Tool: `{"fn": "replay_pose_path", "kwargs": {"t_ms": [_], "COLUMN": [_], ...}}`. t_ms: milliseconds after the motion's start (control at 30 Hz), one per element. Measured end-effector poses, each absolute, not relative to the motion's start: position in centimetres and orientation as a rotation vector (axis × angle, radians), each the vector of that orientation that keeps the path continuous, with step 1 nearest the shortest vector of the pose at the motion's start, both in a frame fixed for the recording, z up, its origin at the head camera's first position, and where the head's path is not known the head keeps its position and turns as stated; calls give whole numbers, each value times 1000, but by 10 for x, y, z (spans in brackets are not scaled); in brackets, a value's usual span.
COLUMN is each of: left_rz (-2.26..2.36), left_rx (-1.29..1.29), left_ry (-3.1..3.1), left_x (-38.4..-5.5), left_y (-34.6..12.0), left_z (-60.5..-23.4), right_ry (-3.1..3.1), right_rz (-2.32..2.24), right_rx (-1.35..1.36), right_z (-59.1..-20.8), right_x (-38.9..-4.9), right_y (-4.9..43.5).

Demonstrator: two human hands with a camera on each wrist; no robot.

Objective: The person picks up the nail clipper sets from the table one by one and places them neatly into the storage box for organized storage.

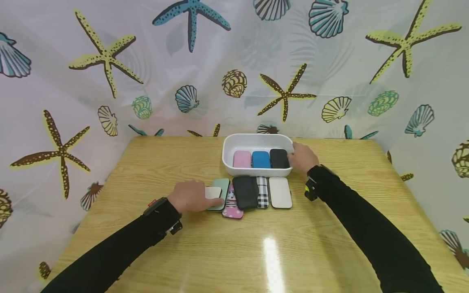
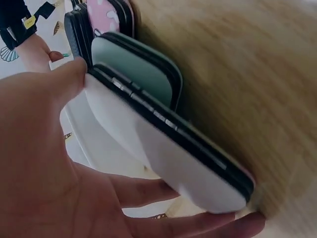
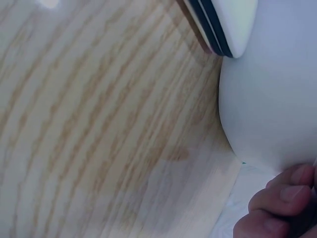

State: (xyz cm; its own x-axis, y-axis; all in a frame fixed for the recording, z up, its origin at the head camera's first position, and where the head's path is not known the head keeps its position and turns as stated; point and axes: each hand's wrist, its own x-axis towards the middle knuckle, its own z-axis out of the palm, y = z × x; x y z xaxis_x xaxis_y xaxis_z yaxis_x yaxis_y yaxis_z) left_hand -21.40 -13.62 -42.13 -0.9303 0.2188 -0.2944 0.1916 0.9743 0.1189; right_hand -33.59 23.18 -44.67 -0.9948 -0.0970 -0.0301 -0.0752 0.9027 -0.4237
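Note:
My left hand (image 1: 188, 196) grips a white hinged case (image 2: 153, 139) on edge, thumb at one end and fingertips at the other. A mint-green case (image 2: 133, 69) lies just beyond it, partly covered in the head view. At the right end of a white bin (image 1: 256, 172), my right hand (image 1: 303, 157) holds the rim; in the right wrist view its curled fingers (image 3: 277, 203) are by the bin's outer wall. Inside the bin stand a pink case (image 1: 242, 159), a blue case (image 1: 261, 159) and a black case (image 1: 279, 158), side by side.
In front of the bin lie a pink patterned case (image 1: 233, 207), a dark case (image 1: 245, 193) overlapping a black-and-white checked case (image 1: 262, 193), and another white case (image 1: 280, 193). A shell-and-starfish printed cloth (image 1: 212, 61) hangs behind the wooden table (image 1: 227, 252).

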Motion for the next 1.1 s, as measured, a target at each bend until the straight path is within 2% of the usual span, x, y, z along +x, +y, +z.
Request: {"fn": "replay_pose_path", "kwargs": {"t_ms": [400, 800, 1100], "left_rz": [236, 361, 341], "left_rx": [353, 687, 835], "left_ry": [2854, 2998, 2991], "left_x": [-221, -236, -270], "left_y": [-132, -97, -51], "left_z": [-426, -384, -368], "right_ry": [2999, 3011, 2996], "right_rz": [-749, -759, -799], "right_rx": [-141, -117, -91], "right_z": [-446, -449, -450], "right_x": [-336, -336, -332], "right_y": [236, 234, 232]}}
